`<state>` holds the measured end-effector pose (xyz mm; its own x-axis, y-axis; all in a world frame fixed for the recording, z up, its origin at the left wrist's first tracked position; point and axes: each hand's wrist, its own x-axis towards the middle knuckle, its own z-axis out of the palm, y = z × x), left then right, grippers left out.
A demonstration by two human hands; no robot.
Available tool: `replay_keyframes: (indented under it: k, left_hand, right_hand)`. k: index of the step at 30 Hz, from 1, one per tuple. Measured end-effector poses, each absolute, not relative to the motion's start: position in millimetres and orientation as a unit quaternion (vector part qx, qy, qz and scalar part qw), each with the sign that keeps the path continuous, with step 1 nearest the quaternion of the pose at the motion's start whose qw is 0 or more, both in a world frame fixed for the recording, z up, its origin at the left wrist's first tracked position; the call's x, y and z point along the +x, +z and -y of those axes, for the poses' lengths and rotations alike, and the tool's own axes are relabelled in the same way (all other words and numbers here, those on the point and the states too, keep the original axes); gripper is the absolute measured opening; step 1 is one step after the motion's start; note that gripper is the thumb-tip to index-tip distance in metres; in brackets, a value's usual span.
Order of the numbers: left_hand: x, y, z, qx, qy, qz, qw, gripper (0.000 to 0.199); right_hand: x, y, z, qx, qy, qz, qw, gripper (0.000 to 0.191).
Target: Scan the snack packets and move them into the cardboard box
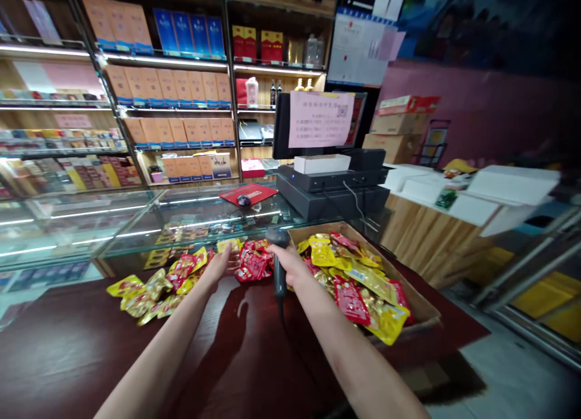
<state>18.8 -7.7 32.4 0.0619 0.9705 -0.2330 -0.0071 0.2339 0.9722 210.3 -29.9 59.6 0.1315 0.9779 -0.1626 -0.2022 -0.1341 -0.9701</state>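
My right hand point(290, 266) is closed around the grip of a dark barcode scanner point(278, 237), its cord hanging down over the table. Fingers stretched out, my left hand point(224, 263) is beside the loose snack packets; whether it touches them I cannot tell. Red packets point(254, 261) lie between my two hands. To the left spreads a pile of yellow, gold and red packets point(157, 290). At my right forearm, a shallow cardboard box point(424, 313) is heaped with similar packets point(351, 298).
Behind the dark red table point(82, 352) runs a glass counter point(136, 225). On it are a red mouse pad point(261, 193), a mouse point(244, 200) and a cash drawer point(318, 198) below a monitor point(281, 128). White foam boxes point(512, 183) stand at right; stocked shelves point(181, 113) line the back.
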Motion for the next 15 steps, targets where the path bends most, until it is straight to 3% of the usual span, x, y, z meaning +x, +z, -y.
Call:
replay_keyframes:
  k: [4,7,10,15]
  left_hand:
    - [18.1,5.6,17.0,0.331,0.452,-0.517,0.647,0.034]
    - [28.7,-6.2,14.9,0.237,0.459,-0.487,0.705,0.024]
    - [34.1,-10.1,9.2,0.186,0.461,-0.490,0.716,0.022]
    - [30.3,-14.9,4.8,0.192,0.463,-0.495,0.710,0.008]
  right_hand:
    - [180.8,41.5,24.9,-0.568,0.500,0.382,0.531,0.008]
    - [166.8,24.8,20.5,-0.573,0.478,0.397,0.534,0.017]
    - [159.3,11.0,17.9,-0.571,0.463,0.407,0.542,0.028]
    - [161.9,0.9,21.8,-0.566,0.497,0.354,0.555,0.024]
